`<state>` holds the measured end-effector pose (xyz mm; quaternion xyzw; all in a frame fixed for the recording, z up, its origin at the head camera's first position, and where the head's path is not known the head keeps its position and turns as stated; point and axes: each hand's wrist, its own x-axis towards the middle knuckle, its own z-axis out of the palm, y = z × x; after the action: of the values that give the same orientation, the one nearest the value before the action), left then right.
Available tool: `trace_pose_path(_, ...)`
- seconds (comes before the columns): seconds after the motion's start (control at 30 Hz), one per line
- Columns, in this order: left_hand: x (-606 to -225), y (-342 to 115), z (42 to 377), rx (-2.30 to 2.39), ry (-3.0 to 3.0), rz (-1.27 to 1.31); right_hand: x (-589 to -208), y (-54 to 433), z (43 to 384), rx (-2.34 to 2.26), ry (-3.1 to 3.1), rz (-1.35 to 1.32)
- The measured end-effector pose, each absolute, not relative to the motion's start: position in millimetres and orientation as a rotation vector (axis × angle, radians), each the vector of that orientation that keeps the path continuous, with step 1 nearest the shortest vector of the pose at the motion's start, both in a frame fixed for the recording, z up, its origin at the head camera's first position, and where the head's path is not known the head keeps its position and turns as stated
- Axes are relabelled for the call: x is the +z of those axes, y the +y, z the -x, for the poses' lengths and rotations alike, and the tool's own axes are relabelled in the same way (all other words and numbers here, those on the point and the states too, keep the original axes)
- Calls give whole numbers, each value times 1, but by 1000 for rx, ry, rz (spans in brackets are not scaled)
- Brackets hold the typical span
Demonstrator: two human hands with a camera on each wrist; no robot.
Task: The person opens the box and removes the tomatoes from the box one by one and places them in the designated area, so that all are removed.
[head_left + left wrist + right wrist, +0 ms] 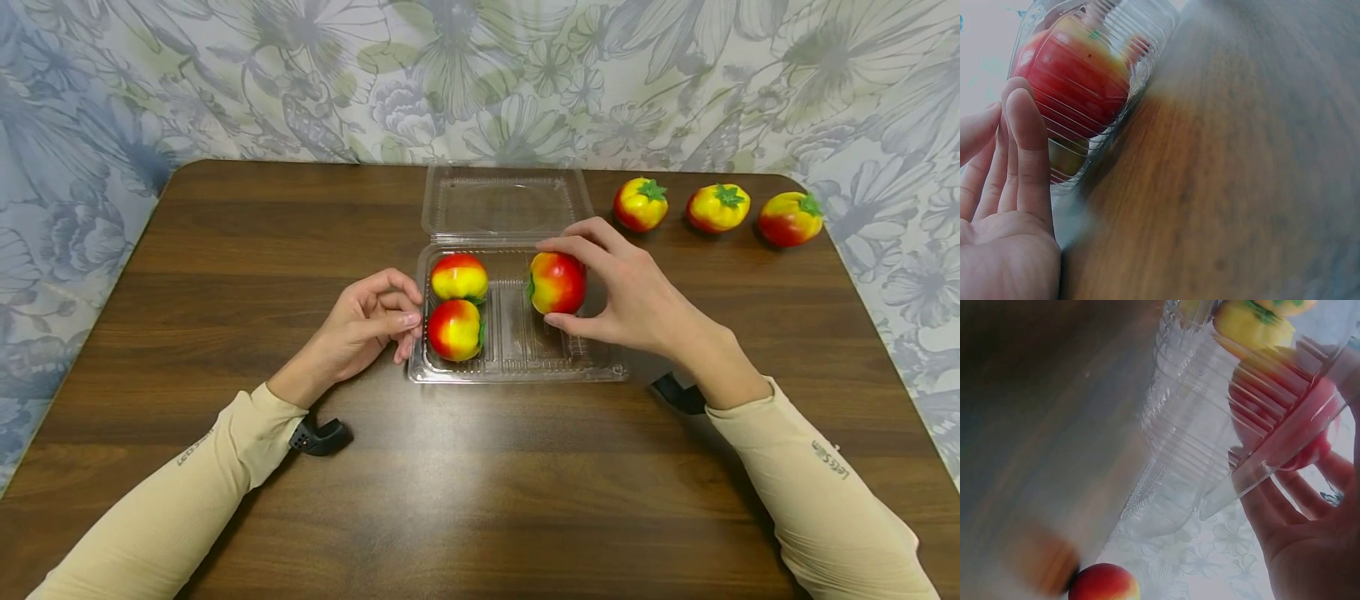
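A clear plastic clamshell container (517,365) stands open on the table, its lid (507,204) folded back behind it. Two red-and-yellow toy fruits with green leafy caps, a rear one (459,277) and a front one (455,331), sit in its left half. My right hand (637,292) grips a third toy fruit (558,283) between thumb and fingers, over the container's right half. In the right wrist view that fruit (1319,425) shows partly through the clear wall. My left hand (367,321) has its fingertips right at the container's left rim, fingers loosely extended; the left wrist view shows them beside the ribbed wall.
Three more toy fruits stand in a row at the back right of the brown wooden table (480,500): a left one (640,205), a middle one (717,208) and a right one (790,220). A flower-patterned wall covering (480,83) rises behind the table.
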<state>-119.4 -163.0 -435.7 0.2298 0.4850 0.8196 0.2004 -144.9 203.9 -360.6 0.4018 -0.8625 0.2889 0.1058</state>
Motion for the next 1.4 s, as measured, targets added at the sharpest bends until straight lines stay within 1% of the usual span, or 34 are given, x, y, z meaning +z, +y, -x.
trace_pose_path(0.53,-435,-163,120,2291,1337,-653,-358,207,147,910,-2552,-1050)
trace_pose_path(0.97,-434,-164,119,2290,1337,-646,-357,210,150,980,-2477,-990)
trace_pose_path(1.4,-434,-164,119,2297,1322,-652,-352,215,150,989,-2421,-720)
